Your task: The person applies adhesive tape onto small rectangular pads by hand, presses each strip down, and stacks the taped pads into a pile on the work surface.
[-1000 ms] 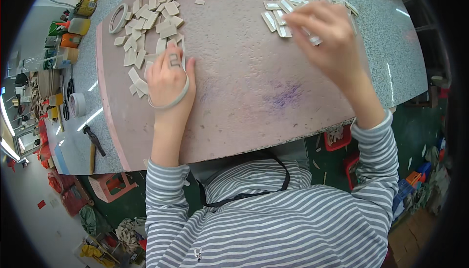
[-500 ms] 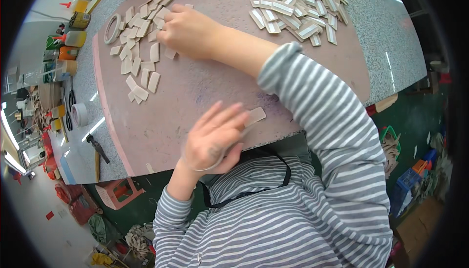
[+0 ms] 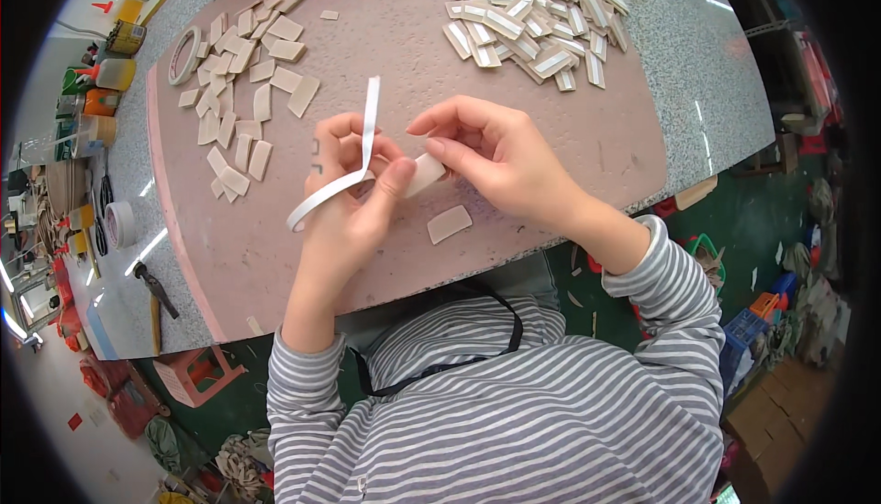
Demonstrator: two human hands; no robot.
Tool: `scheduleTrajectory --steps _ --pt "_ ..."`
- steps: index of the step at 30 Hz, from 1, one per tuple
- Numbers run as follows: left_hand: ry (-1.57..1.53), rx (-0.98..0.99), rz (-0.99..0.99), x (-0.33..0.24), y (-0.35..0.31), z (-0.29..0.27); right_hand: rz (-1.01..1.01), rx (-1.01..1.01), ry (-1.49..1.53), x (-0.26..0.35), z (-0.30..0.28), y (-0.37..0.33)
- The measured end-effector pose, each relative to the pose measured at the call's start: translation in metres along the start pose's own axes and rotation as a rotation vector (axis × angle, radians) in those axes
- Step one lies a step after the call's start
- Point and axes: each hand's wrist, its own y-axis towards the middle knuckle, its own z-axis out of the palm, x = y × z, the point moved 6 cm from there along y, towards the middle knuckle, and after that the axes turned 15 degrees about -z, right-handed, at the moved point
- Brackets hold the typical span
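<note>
My left hand (image 3: 351,196) is closed, thumb and fingers pinching a small beige rectangular piece (image 3: 424,174) above the mat. A narrow strip of white tape (image 3: 371,123) curves over the fingers of this hand, one end standing up. My right hand (image 3: 514,162) has its thumb and fingers bent at the right end of the same piece; the fingertips partly hide that end. On the mat just below the hands lies another beige piece (image 3: 450,225), apart from both.
Loose beige pieces (image 3: 262,71) spread over the mat's far left, beside a tape roll (image 3: 184,55). At the far right rises a heap of pieces with white strips (image 3: 532,17). A hammer (image 3: 156,291) and another white roll (image 3: 119,225) lie along the left edge. Bottles (image 3: 116,74) stand behind.
My right hand has come back from the loose pieces to meet my left hand, which has risen over the mat. A beige piece and the white strip now show at the hands.
</note>
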Motion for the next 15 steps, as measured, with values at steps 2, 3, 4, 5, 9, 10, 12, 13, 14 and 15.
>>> scheduleTrajectory --steps 2,3,4,5,9,10,12,13,14,15 --pt "-0.077 0.038 -0.032 -0.001 -0.007 0.005 -0.179 -0.094 -0.166 0.005 -0.006 -0.006" --pt "-0.058 0.036 -0.05 0.0 -0.01 0.005 -0.18 -0.095 -0.164 0.007 -0.003 -0.008" --pt "-0.039 0.035 -0.067 0.001 -0.012 0.005 -0.112 -0.104 -0.041 0.006 0.001 -0.01" --pt "0.008 -0.022 -0.041 0.0 -0.013 0.004 -0.044 -0.112 0.081 0.003 0.004 -0.012" --pt "0.172 -0.106 0.039 -0.004 -0.012 0.006 0.124 0.034 0.132 -0.003 0.006 -0.014" --pt "0.21 -0.199 0.099 -0.004 -0.008 0.002 0.174 0.046 -0.01 -0.003 0.004 -0.012" --pt "0.247 -0.287 0.16 -0.005 0.002 -0.005 0.224 0.054 -0.153 -0.01 0.001 -0.015" --pt "0.375 -0.261 0.162 -0.005 0.011 -0.005 -0.072 0.11 -0.467 -0.006 0.0 -0.015" --pt "0.503 -0.235 0.164 -0.004 0.015 -0.002 -0.372 0.168 -0.776 0.005 0.005 -0.018" --pt "0.829 -0.319 0.208 -0.007 0.013 0.001 -0.368 0.168 -0.776 0.005 0.005 -0.019"
